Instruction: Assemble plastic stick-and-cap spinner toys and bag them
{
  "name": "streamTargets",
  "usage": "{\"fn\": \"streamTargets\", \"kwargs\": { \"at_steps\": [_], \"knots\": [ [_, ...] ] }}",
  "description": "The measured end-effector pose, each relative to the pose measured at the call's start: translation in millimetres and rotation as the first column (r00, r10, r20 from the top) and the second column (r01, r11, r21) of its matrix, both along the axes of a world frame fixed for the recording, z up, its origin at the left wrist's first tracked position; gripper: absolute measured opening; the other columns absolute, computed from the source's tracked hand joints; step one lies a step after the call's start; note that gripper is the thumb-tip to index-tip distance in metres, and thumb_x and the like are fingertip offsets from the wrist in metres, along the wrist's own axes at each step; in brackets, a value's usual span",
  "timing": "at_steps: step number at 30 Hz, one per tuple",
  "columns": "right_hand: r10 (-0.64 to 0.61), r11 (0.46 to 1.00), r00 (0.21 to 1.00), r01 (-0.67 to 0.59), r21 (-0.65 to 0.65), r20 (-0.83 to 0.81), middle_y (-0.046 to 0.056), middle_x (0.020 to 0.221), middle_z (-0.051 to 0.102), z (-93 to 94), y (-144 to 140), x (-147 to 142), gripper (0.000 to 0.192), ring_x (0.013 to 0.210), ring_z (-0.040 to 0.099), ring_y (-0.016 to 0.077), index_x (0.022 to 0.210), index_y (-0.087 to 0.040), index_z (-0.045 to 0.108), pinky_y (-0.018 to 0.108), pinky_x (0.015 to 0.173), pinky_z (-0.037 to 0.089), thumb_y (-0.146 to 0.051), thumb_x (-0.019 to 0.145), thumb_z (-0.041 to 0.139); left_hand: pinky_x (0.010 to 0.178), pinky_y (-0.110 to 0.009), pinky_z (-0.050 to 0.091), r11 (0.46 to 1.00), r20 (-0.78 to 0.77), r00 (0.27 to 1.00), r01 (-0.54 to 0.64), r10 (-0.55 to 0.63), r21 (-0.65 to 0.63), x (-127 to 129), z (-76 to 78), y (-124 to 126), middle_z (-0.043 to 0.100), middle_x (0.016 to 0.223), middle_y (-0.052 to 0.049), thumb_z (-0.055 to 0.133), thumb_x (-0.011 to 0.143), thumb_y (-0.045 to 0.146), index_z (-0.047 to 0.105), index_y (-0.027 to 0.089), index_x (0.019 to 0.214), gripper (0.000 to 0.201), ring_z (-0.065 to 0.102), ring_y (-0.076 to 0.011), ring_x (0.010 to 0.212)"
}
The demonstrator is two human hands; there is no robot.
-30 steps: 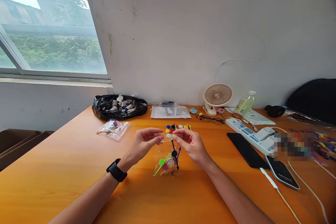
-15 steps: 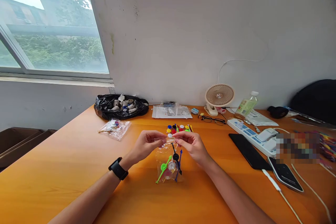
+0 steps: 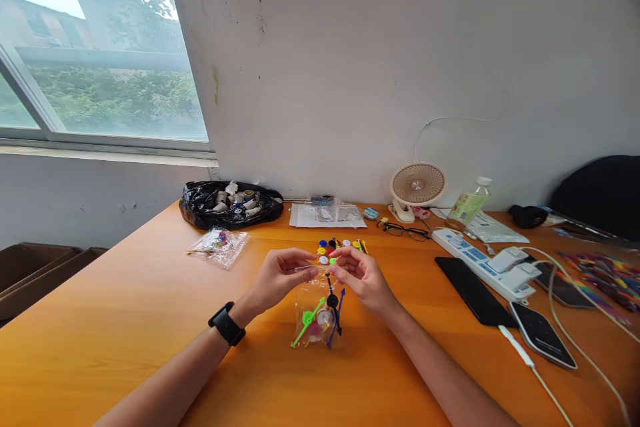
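Observation:
A clear plastic bag hangs or stands upright over the table in front of me. Inside it are a green arrow spinner, a black one, a blue one and paler round pieces. My left hand has its thumb at the bag's top left edge, the index finger lifted clear. At the top right edge, my right hand touches the bag in a like way, index finger raised. Fingers behind the plastic are partly hidden. Just beyond my fingertips lie several coloured spinner parts.
Back left are a black plastic bag of grey pieces and another clear bag. A fan, glasses and a bottle stand farther back. A power strip, phone and cables lie right.
My index fingers and thumbs have parted from their close pinch at the bag's top. The bag has shifted slightly left.

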State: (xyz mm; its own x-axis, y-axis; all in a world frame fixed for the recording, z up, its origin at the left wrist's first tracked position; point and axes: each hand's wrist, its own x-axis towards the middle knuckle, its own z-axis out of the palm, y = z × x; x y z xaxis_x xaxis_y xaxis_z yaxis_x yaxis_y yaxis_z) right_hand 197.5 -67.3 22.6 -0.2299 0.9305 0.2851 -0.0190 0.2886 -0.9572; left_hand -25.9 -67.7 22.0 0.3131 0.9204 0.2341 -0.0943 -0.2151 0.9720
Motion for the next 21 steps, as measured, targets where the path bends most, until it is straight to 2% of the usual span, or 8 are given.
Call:
{"fn": "streamTargets", "kwargs": {
  "at_steps": [2, 7, 11, 17, 21],
  "knots": [
    [-0.001, 1.000, 0.999, 0.000, 0.005, 0.052, 0.003, 0.083, 0.071, -2.4, 1.7, -0.2, 0.027, 0.075, 0.065, 0.0164, 0.095, -0.020, 0.075, 0.028, 0.071, 0.053, -0.043, 0.082, 0.081, 0.074, -0.030, 0.057, 1.000, -0.008, 1.000, 0.013, -0.012, 0.017, -0.9, -1.7, 2.1, 0.080, 0.091, -0.009, 0.085, 0.081, 0.039, 0.079, 0.016, 0.113, 0.041, 0.072, -0.0194, 0.080],
    [-0.010, 0.999, 0.994, 0.006, 0.037, 0.111, 0.004, 0.082, 0.072, -6.9, 3.4, 1.4, 0.027, 0.076, 0.066, 0.0169, 0.091, -0.018, 0.075, 0.028, 0.072, 0.053, -0.044, 0.085, 0.079, 0.064, -0.026, 0.052, 0.998, -0.139, 0.990, 0.045, -0.038, 0.045, -6.7, -0.7, 8.0, 0.077, 0.077, -0.008, 0.080, 0.085, 0.042, 0.082, 0.012, 0.093, 0.031, 0.066, -0.0153, 0.068],
    [-0.029, 0.997, 0.991, 0.020, 0.071, 0.128, 0.004, 0.084, 0.074, -7.7, 4.1, 3.5, 0.022, 0.077, 0.067, 0.0173, 0.091, -0.019, 0.078, 0.028, 0.073, 0.053, -0.040, 0.085, 0.079, 0.067, -0.026, 0.053, 0.997, -0.104, 0.992, 0.070, -0.067, 0.021, -9.8, 0.0, 10.2, 0.076, 0.076, -0.006, 0.082, 0.084, 0.040, 0.080, 0.012, 0.092, 0.029, 0.067, -0.0145, 0.069],
    [-0.002, 0.998, 1.000, 0.002, 0.057, 0.002, 0.006, 0.087, 0.077, -9.3, 8.0, 6.0, 0.016, 0.082, 0.069, 0.0185, 0.090, -0.022, 0.084, 0.028, 0.072, 0.055, -0.034, 0.084, 0.077, 0.076, -0.029, 0.056, 1.000, -0.064, 0.998, -0.022, 0.023, 0.015, -9.4, 1.2, 8.5, 0.079, 0.084, -0.009, 0.080, 0.083, 0.037, 0.081, 0.014, 0.090, 0.024, 0.071, -0.0185, 0.079],
    [-0.026, 0.998, 1.000, 0.027, 0.055, -0.008, 0.006, 0.085, 0.076, -8.7, 7.7, 7.2, 0.014, 0.079, 0.067, 0.0177, 0.087, -0.022, 0.085, 0.027, 0.070, 0.054, -0.031, 0.083, 0.075, 0.076, -0.029, 0.056, 0.999, -0.068, 0.996, -0.053, 0.052, -0.008, -8.3, 3.8, 5.2, 0.080, 0.085, -0.009, 0.080, 0.082, 0.038, 0.083, 0.014, 0.089, 0.025, 0.071, -0.0199, 0.081]
  ]
}}
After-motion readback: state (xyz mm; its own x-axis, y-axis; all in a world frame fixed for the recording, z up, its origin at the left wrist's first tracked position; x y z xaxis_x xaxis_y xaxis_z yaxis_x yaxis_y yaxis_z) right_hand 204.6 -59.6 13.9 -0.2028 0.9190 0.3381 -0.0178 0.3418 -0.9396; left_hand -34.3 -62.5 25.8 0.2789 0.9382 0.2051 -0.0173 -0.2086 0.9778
